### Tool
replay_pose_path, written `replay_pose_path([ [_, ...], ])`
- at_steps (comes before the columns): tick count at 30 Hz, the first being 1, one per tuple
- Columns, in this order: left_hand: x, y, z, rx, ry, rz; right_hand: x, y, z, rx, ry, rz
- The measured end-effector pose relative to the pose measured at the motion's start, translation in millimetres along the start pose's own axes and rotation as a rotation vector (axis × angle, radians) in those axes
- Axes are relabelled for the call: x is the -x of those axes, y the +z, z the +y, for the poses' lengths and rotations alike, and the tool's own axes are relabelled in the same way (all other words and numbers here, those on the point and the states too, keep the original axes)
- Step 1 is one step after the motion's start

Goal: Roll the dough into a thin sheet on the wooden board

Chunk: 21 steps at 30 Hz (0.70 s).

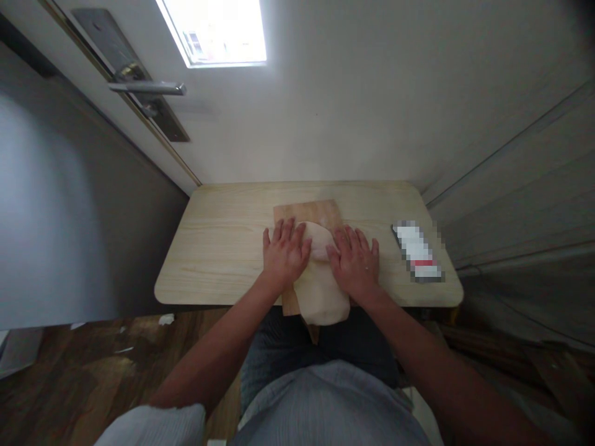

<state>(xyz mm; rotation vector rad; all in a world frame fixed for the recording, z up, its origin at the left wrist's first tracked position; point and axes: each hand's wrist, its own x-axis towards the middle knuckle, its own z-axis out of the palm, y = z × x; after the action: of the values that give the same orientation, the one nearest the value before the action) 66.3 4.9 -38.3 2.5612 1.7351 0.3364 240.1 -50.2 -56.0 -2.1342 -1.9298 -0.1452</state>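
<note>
A flat, pale sheet of what looks like dough [323,297] lies over a wooden board [309,212]. Its rounded near end reaches past the table's front edge. My left hand [286,251] presses palm down at the sheet's left side, fingers stretched forward and the thumb turned inward. At the opposite side my right hand [354,257] lies palm down in the same way, fingers spread. Between the two thumbs a slightly pinker band crosses the sheet; I cannot tell whether it is a fold or a separate thing. My palms hide what lies under them.
The light wooden table [218,248] stands against a white door [348,124] with a metal lever handle [149,88]. A phone [418,251], blurred out, lies on the table's right side. Paper scraps [166,319] litter the wooden floor at left.
</note>
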Motion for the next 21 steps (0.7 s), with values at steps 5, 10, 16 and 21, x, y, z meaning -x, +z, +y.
replay_pose_path([
  [5,-25.4,3.1,-6.0,-0.008,-0.002,-0.080,-22.9,1.2,0.1,0.006,0.020,-0.013],
  [10,-42.8,5.3,-10.8,-0.004,0.011,-0.108,-40.3,4.1,1.2,0.022,0.029,-0.020],
  [16,-50.1,7.4,-12.6,0.001,0.006,-0.093,-50.0,-0.3,0.5,0.029,0.028,-0.074],
  [21,-53.4,7.7,-12.7,0.010,0.007,-0.088,-54.4,-4.8,-0.2,0.032,0.015,-0.089],
])
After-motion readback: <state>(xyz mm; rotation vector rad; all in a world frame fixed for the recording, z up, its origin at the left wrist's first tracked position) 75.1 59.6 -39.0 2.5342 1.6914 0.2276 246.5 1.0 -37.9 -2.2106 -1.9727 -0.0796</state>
